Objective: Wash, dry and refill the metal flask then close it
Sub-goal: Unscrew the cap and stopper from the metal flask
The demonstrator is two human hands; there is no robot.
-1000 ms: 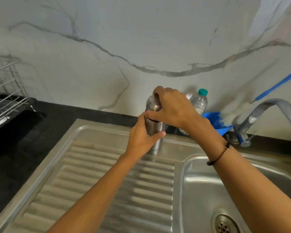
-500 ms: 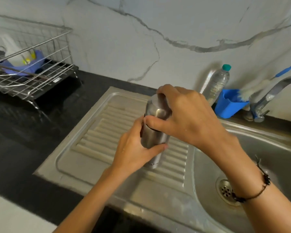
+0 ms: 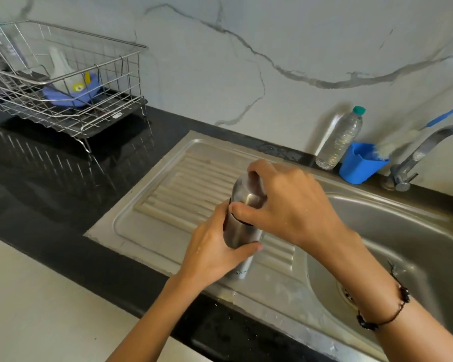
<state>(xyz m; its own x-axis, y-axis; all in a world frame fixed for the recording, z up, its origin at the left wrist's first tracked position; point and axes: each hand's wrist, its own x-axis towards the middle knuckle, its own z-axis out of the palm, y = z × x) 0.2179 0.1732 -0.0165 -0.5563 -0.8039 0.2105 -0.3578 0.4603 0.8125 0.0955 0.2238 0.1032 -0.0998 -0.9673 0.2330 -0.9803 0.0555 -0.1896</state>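
1. The metal flask (image 3: 242, 228) stands upright over the ribbed draining board of the steel sink (image 3: 168, 205), near the board's edge toward the basin; whether its base touches the board cannot be told.
2. The left hand (image 3: 215, 254) grips the flask's body from the side facing the draining board, fingers (image 3: 254, 248) curled round the lower half and thumb against the metal.
3. The right hand (image 3: 288, 205) comes from the basin side and covers the flask's cap (image 3: 249, 189), its fingers curled round the top and the thumb lying at the dark seam where cap meets body.
4. A dark beaded bracelet (image 3: 387, 312) sits on the right wrist, above the basin's drain.
5. Behind the sink, against the marbled wall, a clear plastic bottle (image 3: 340, 139) with a green cap stands just beside a blue cup (image 3: 358, 165) that holds a blue-handled brush (image 3: 392, 145).
6. The tap (image 3: 424, 150) rises behind the basin, next to the blue cup.
7. Well away from the sink on the black desk (image 3: 50, 165), past the draining board, a wire dish rack (image 3: 63, 82) holds a blue item and a pale one.
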